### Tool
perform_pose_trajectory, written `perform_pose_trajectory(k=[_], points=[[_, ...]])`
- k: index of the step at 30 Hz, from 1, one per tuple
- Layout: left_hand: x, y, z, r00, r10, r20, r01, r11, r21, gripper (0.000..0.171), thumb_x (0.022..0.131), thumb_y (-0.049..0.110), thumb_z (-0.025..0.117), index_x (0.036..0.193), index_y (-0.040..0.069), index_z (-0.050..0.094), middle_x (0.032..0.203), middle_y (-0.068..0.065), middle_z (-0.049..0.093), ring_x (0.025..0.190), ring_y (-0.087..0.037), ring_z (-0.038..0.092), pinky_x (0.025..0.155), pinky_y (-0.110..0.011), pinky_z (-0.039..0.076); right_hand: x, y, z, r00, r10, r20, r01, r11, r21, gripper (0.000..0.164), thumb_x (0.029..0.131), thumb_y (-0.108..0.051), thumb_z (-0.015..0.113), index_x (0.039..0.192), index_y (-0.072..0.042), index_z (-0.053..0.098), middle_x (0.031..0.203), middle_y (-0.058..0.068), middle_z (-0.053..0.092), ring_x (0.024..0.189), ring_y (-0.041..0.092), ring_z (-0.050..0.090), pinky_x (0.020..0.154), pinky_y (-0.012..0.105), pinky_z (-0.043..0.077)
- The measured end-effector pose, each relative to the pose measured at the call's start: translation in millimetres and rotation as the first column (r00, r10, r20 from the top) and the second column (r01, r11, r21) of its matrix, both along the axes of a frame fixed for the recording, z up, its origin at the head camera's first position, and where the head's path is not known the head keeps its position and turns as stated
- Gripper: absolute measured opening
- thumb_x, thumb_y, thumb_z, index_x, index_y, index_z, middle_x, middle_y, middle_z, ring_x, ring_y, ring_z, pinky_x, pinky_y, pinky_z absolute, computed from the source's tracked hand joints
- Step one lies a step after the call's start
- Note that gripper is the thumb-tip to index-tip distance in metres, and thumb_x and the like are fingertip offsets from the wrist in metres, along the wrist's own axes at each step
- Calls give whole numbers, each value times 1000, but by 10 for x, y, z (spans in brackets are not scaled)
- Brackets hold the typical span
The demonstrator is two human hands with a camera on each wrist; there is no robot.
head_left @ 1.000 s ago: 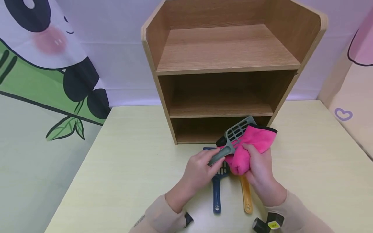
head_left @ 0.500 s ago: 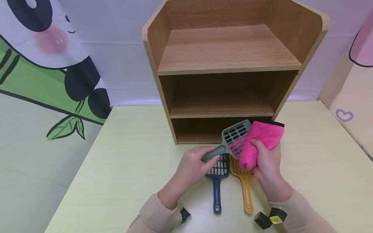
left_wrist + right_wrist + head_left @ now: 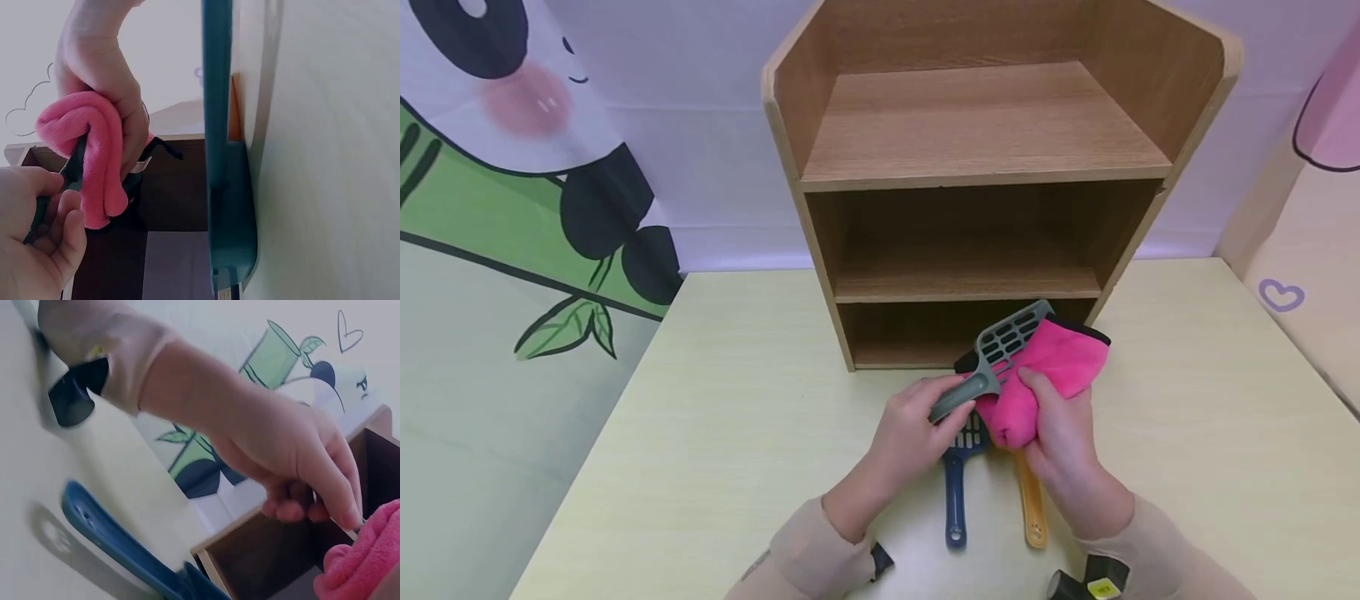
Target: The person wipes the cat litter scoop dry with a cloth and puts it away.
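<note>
A grey slotted litter scoop (image 3: 987, 380) is held up over the table, its handle pinched in my left hand (image 3: 912, 427). My right hand (image 3: 1066, 433) grips a folded pink cloth (image 3: 1067, 357) with a black edge, pressed to the scoop's slotted head and partly covering it. Below them lies a blue litter scoop (image 3: 955, 493), handle toward me. Beside it is a yellow scoop (image 3: 1032, 505), its head hidden by the cloth and hand. In the left wrist view the cloth (image 3: 103, 162) wraps around part of the grey scoop, between both hands.
A wooden shelf unit (image 3: 992, 177) with three levels stands behind the scoops on the pale table (image 3: 715, 450). A printed cloth backdrop (image 3: 722, 167) hangs behind it. Each sleeve carries a dark wrist device.
The right hand and cloth swung right off the scoop's head, uncovering the yellow scoop, then came back left over it. The grey scoop tilted along with this motion. The lying scoops stayed put.
</note>
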State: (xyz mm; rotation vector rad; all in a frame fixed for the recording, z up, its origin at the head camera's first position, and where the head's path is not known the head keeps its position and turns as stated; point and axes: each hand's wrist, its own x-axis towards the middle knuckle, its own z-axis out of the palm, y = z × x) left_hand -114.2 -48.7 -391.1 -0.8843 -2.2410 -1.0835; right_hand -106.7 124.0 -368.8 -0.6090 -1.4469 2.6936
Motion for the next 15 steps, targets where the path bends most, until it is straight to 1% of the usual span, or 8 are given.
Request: perform_pose_trajectory(k=[3,5,8,11,13,15], points=[[10,6,0,1000,5,10,-4,1000,-20,31,81,12,73,108,0,65,90,-10,70,69,-13,62,64,-10,49,17,-12,-3,999,31,-8,-32,999,-10,56,94,-10,56,136,-27,24,130,-5,40,125,14,38,88,24,52],[13,0,14,1000,5,16,-4,999,-36,30,81,13,73,108,0,66,88,-9,70,65,-11,59,60,-8,46,10,3,5,999,38,-7,-38,999,-11,54,94,-10,56,136,-26,25,131,-5,40,126,14,38,88,24,52],[13,-25,50,1000,-1,22,3,998,-65,29,82,14,73,108,0,67,86,-7,71,63,-9,57,59,-6,43,-19,47,20,1000,28,3,-28,1000,-10,57,93,-14,59,137,-26,25,133,-6,40,127,14,38,88,23,52],[12,-72,108,999,-7,40,10,997,-82,28,82,14,73,106,-1,67,84,-7,71,62,-9,57,58,-6,43,-62,104,31,1000,-7,9,7,1000,-5,60,92,-20,61,138,-28,24,133,-6,41,127,13,39,87,21,51],[5,-118,150,997,-12,70,18,996,-85,28,82,14,73,104,-1,68,84,-7,71,61,-9,57,56,-7,43,-92,159,41,1000,-21,11,21,1000,-5,60,91,-25,62,138,-29,24,132,-7,42,125,12,42,86,20,52],[-7,-171,187,993,-19,116,28,996,-79,26,81,14,74,102,-1,69,83,-8,71,59,-9,55,54,-8,42,-119,229,54,1000,-2,2,2,1000,-14,59,92,-31,61,138,-29,25,130,-7,43,122,11,43,86,19,51]])
